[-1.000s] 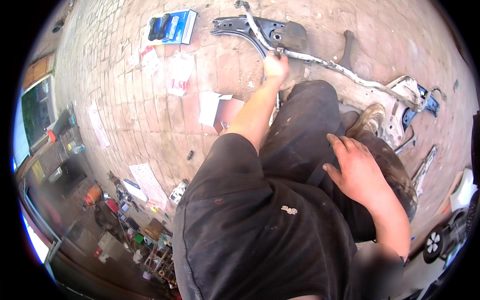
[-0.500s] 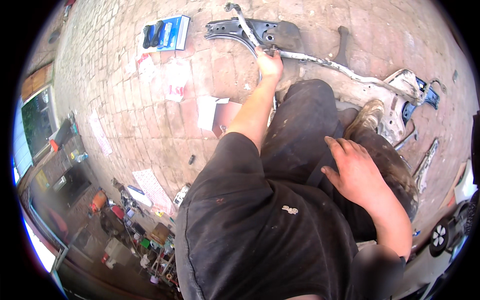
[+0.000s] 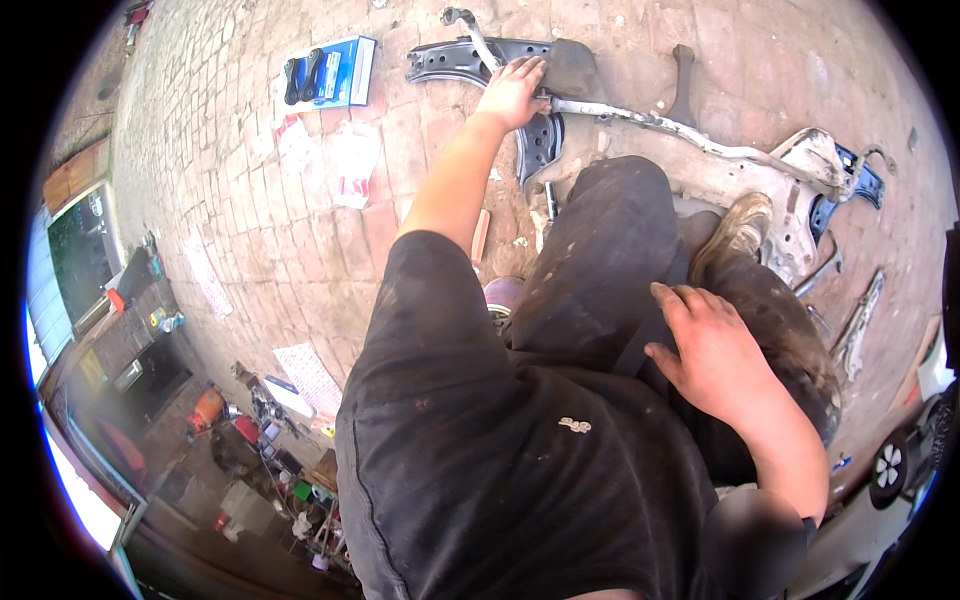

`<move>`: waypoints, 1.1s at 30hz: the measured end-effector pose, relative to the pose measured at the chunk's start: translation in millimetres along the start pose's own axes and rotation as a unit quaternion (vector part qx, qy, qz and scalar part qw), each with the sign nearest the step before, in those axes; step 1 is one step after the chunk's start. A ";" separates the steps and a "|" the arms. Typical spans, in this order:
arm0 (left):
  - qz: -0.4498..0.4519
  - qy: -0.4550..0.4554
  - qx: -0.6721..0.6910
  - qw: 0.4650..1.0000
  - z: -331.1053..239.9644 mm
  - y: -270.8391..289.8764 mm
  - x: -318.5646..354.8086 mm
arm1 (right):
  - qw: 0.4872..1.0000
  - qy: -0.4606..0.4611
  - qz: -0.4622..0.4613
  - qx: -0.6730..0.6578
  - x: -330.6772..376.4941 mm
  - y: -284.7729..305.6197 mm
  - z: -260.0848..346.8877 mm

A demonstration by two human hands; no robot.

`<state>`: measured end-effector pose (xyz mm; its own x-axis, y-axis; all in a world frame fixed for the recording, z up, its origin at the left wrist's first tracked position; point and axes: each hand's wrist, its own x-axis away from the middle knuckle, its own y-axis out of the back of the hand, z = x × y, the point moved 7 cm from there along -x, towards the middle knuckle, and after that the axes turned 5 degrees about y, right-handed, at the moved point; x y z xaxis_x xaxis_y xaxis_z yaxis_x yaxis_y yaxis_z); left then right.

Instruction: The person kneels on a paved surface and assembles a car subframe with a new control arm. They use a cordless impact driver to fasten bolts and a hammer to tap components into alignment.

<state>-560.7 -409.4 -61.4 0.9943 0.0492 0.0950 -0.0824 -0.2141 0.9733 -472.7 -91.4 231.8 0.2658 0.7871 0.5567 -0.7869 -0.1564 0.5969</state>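
My left hand (image 3: 512,95) reaches forward over a black control arm (image 3: 455,60), its fingers stretched out and the thumb apart. It lies across the bend of a worn silver stabilizer bar (image 3: 680,132), hiding part of it; whether it presses on the bar I cannot tell. The bar runs right along a dirty pale subframe (image 3: 690,178). Below the hand, a dark perforated end of the control arm (image 3: 540,145) shows. My right hand (image 3: 705,340) rests on my dark trousers with its fingers extended, holding nothing.
A blue box (image 3: 345,72) with two black link parts (image 3: 312,75) on it lies on the brick paving at far left. A flat metal bar (image 3: 684,85) lies beyond the subframe. Plastic bags (image 3: 355,165) and a printed sheet (image 3: 308,378) lie left. Tools clutter the lower left.
My left hand has loosened from around the stabilizer bar and shifted up and left, its fingers now stretched. My left arm has swung left, uncovering the control arm's lower end. My right hand stays put.
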 end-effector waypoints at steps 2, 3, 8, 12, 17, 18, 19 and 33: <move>0.054 -0.011 -0.003 0.998 3.5 -7.3 -8.3 | 1.000 -0.001 0.003 0.002 -0.1 -2.2 -1.1; 0.058 -0.017 -0.016 0.998 3.3 -7.3 -9.9 | 1.000 -0.002 0.006 0.003 -0.5 -3.5 -2.3; 0.110 -0.023 -0.049 0.993 -2.3 3.0 -19.3 | 1.000 0.008 -0.018 0.000 -4.5 -2.3 -12.9; 0.168 -0.037 -0.071 0.982 -5.9 8.4 -30.7 | 1.000 -0.003 -0.015 -0.014 -7.9 -3.8 -25.1; 0.136 -0.059 -0.057 0.987 -6.6 10.2 -29.9 | 0.999 -0.012 0.017 -0.034 -8.4 -6.0 -29.1; 0.136 -0.051 -0.056 0.988 -5.1 8.8 -28.3 | 0.999 -0.012 0.024 -0.035 -8.7 -6.6 -28.4; 0.137 -0.038 -0.055 0.988 -4.2 7.2 -27.1 | 0.999 -0.013 0.029 -0.028 -8.9 -7.2 -28.0; 0.193 0.063 -0.100 0.974 -13.4 -4.2 -31.5 | 0.991 0.122 -0.050 0.034 -14.5 -27.6 13.5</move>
<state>-592.6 -397.0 -65.6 0.8717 0.1252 0.4738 -0.4718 -0.0469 0.8804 -447.3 -106.5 215.1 0.1906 0.9202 0.3419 -0.7220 -0.1046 0.6839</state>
